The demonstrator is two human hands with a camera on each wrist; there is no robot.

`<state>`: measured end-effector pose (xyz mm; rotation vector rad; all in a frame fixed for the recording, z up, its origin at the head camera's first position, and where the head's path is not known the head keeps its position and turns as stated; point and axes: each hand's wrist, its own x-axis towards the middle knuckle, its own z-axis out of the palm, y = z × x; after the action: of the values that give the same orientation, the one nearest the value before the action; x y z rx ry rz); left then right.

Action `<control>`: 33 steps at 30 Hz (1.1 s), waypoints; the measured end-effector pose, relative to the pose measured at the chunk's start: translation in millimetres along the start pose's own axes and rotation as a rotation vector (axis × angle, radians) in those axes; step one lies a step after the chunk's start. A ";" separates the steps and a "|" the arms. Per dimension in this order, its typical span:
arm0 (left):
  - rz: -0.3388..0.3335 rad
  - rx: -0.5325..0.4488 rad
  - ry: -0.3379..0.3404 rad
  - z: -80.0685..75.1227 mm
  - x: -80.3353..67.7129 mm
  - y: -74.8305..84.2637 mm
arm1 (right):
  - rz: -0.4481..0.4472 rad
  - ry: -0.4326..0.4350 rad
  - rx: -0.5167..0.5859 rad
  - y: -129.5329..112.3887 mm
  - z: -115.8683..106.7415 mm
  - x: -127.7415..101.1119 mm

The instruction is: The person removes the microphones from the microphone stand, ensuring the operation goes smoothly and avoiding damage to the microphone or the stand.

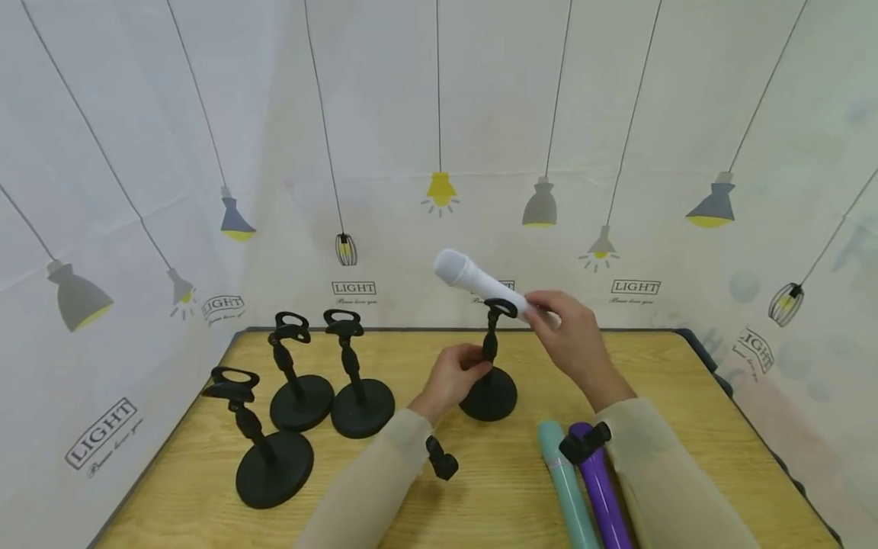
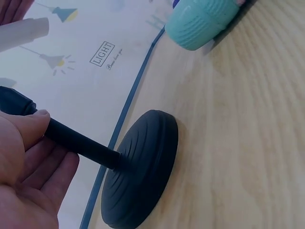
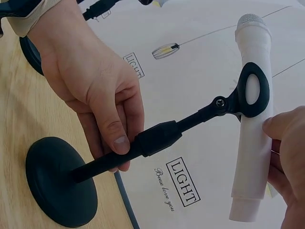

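My right hand [image 1: 575, 339] holds a white microphone [image 3: 254, 157] by the lower part of its body, its head tilted up to the left in the head view. The black clip [image 3: 253, 89] of a desk microphone stand [image 1: 490, 396] overlaps the microphone's body in the right wrist view. My left hand [image 1: 454, 379] grips this stand by its pole [image 2: 78, 142], thumb on one side and fingers on the other, just under the thicker collar [image 3: 159, 138]. Its round base [image 2: 140, 169] is on the wooden table.
Several more black microphone stands, among them a front one [image 1: 274, 469], stand at the left with bare clips. A teal microphone [image 1: 568, 488] and a purple microphone [image 1: 605, 496] lie near my right forearm. Behind the table [image 1: 480, 488] hangs a lamp-printed cloth [image 1: 384, 152].
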<state>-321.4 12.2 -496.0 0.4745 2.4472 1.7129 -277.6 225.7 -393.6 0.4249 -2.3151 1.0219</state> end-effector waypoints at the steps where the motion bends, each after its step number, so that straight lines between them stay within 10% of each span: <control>1: -0.002 -0.002 -0.004 -0.4 -2.5 -0.8 | -0.014 0.011 0.000 -0.7 0.1 -2.2; 33: 0.078 -0.067 -0.161 -12.2 -105.6 -6.2 | -0.268 0.061 0.072 -50.7 -24.2 -79.7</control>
<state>-226.2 -34.3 -506.3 0.6795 2.2803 1.7063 -180.9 215.1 -400.2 0.7017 -2.1027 0.9729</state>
